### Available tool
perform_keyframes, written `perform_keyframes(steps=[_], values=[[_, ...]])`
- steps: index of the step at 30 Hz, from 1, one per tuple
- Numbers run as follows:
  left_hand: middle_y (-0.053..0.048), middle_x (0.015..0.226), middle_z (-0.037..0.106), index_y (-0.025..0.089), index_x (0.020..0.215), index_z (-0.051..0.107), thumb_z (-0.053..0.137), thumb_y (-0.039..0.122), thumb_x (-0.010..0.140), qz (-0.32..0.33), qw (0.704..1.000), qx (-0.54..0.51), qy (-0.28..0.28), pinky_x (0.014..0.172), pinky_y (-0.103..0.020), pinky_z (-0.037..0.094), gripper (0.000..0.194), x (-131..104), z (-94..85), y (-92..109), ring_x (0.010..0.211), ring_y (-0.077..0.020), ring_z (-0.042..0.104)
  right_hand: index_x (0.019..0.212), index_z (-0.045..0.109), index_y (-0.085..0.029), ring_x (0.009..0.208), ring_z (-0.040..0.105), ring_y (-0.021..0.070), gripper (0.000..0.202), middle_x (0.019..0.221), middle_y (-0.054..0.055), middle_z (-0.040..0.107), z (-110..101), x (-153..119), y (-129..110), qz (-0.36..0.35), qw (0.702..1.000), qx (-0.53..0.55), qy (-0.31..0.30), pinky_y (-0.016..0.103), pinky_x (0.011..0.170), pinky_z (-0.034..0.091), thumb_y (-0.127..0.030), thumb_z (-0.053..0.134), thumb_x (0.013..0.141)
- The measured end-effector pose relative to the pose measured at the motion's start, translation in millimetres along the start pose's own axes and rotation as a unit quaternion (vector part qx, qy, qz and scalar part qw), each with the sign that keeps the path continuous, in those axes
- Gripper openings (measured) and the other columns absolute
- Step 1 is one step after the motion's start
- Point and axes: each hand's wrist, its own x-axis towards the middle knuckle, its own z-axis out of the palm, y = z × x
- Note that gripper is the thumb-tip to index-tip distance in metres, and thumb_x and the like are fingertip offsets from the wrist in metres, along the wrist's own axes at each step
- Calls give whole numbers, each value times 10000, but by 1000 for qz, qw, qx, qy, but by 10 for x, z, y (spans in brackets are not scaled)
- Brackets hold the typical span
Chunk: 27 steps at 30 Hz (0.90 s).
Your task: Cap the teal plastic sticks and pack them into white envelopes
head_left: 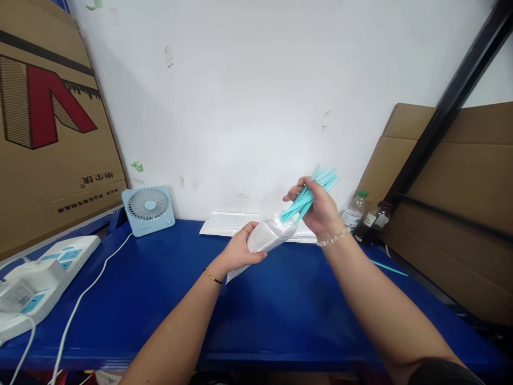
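My left hand (pixel 245 247) is wrapped round a white padded mailer bag (pixel 269 235), tilted so that its mouth faces up and to the right. In my right hand (pixel 318 206) is a bundle of several thin turquoise plastic sticks (pixel 304 199). Their lower ends are at the mouth of the bag; whether the tips are inside it is hard to see. Behind the hands, a stack of flat white mailer bags (pixel 226 222) lies against the wall.
A light blue fan (pixel 149 209) stands at the back left, near a white power strip (pixel 80 255) with plugs and cables. At the right are a green-capped bottle (pixel 355 209), a dark bottle (pixel 371 224) and a loose turquoise stick (pixel 390 268) on the blue table (pixel 168 283). Cardboard boxes flank both sides.
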Motion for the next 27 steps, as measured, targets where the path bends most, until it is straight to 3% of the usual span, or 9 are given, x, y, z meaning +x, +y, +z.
perform_keyframes(steps=[5,9,18,22,27], values=[[-61,1117,564,178,1219,420,684,242,639,22,1000,-22,4,866,-336,429,640,11,22,-47,996,-218,534,767,521,-220,731,669,188,244,648,-20,642,203,-191,47,-105,993,-49,3,386,830,505,-456,552,821],[-85,1174,540,165,1243,389,692,248,639,16,999,-42,15,896,-356,415,681,22,55,-86,1041,-234,519,768,519,-219,794,674,205,231,664,-10,658,321,-277,47,-128,990,-63,-22,428,894,475,-438,542,837],[-101,1214,506,170,1250,380,707,230,649,42,996,-80,16,910,-371,402,687,25,62,-123,1069,-244,499,798,550,-231,790,686,216,259,687,-14,677,354,-448,15,-224,958,-172,-53,478,985,372,-489,549,832],[-95,1231,497,178,1263,372,712,219,646,50,993,-102,15,919,-365,397,705,20,67,-139,1084,-245,491,828,551,-229,853,673,216,256,741,-2,686,363,-411,45,-168,970,-162,-64,451,938,422,-481,520,860],[-92,1239,502,195,1282,367,708,218,653,39,992,-121,9,894,-348,412,716,19,77,-163,1078,-245,500,880,626,-189,1048,583,224,283,1004,64,679,289,-290,111,-11,981,-183,-63,382,927,420,-463,582,824]])
